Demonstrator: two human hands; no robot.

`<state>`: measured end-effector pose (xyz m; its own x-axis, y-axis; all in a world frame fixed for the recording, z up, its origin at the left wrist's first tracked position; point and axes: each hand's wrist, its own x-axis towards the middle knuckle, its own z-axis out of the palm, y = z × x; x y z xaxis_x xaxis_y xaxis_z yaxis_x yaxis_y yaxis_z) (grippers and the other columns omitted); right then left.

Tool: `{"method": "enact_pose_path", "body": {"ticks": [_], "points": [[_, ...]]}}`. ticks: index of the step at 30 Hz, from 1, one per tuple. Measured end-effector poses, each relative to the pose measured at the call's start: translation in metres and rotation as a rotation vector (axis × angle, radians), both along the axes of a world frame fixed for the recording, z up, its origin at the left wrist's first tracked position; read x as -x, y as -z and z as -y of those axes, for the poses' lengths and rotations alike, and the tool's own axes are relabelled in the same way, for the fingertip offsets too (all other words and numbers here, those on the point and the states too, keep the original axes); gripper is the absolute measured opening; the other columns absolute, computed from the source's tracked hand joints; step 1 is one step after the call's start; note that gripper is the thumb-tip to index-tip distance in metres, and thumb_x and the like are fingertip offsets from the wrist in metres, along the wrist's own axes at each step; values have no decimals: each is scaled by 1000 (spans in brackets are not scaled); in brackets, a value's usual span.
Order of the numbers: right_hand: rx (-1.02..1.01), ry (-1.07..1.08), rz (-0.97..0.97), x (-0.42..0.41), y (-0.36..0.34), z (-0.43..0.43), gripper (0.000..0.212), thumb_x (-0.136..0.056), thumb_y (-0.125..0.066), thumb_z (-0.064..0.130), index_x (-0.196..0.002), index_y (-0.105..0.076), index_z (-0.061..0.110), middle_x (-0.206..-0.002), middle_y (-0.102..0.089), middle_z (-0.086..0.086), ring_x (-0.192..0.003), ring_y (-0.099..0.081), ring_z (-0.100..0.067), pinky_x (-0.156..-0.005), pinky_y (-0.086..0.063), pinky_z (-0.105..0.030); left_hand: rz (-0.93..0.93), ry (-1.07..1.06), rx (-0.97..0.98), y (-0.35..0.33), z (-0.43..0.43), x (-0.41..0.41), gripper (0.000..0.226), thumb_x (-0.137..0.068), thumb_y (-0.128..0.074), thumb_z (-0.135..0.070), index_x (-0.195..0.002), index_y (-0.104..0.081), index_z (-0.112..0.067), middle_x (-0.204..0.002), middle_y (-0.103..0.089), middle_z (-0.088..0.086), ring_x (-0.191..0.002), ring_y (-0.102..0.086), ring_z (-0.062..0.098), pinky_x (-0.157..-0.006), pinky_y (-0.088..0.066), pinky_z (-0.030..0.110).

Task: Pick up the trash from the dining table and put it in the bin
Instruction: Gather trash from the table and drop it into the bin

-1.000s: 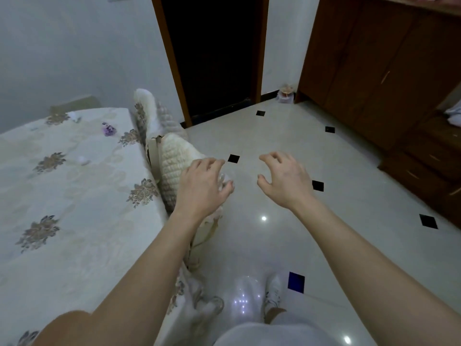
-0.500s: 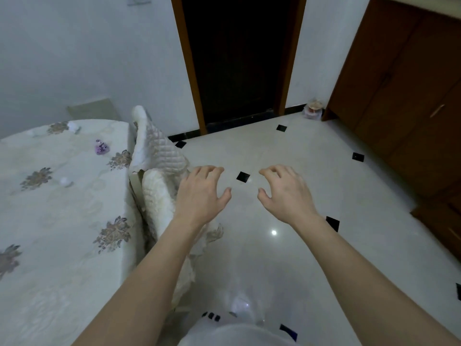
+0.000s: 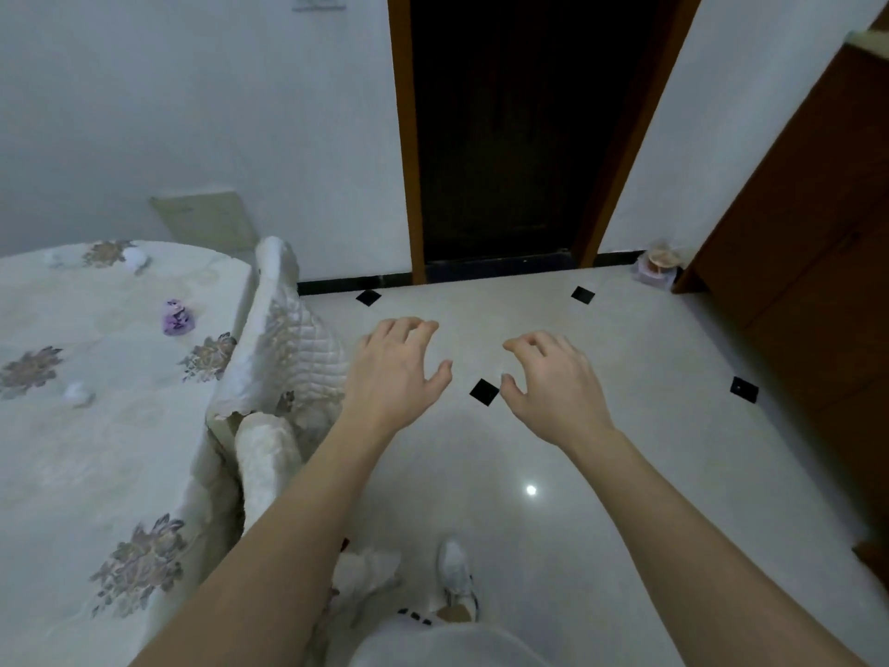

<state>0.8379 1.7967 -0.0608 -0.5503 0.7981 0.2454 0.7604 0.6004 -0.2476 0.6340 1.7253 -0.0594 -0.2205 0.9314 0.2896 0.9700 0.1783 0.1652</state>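
Both hands, left hand (image 3: pixel 394 373) and right hand (image 3: pixel 553 387), open and empty over the floor, camera now raised since a second ago; purple wrapper (image 3: pixel 177 318) and white paper scraps (image 3: pixel 77 394) remain uncollected on the dining table (image 3: pixel 96 454).

Hands, left (image 3: pixel 394 373) and right (image 3: pixel 553 387), empty, fingers spread over floor (image 3: pixel 673 474); table (image 3: pixel 96 450) left.

Pale walls (image 3: pixel 144 89) rise behind a glossy white tile floor (image 3: pixel 601 474) set with small black diamonds. A dark doorway (image 3: pixel 519 127) in a brown frame stands ahead. A brown wooden cabinet (image 3: pixel 808 262) fills the right side. A ceiling light glints off the tiles.
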Motion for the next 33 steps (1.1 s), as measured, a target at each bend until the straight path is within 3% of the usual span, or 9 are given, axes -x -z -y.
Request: {"method": "enact_pose_path", "body": {"ticks": [17,23,33], "points": [[81,-125,13,122,8,-268,40,-91,-58,34,-127,-60,17,-121,-62,-3,-113,-54,-22,-94,-45,-39,23,-172,99,3,-239,102,55,-92,-48,-56,-138,-49,-26,-139,-54,-3,-129,-45,19,-106,-39,39],[96,-207,-9,175,16,-378,42,-92,-58,36,-129,-59,17,-124,-61,-3,-116,-54,-21,-95,-44,-37,41,-246,104,11,-330,137,54,-91,-52,-51,-135,-53,-21,-132,-59,1,-124,-50,22,-102,-44,42],[90,-514,57,281,6,-545,41,-92,-54,36,-129,-57,20,-122,-59,1,-114,-50,-19,-93,-44,-37,71,-563,58,1,-440,209,53,-86,-54,-49,-128,-59,-18,-125,-64,3,-117,-55,25,-91,-47,41]]}}
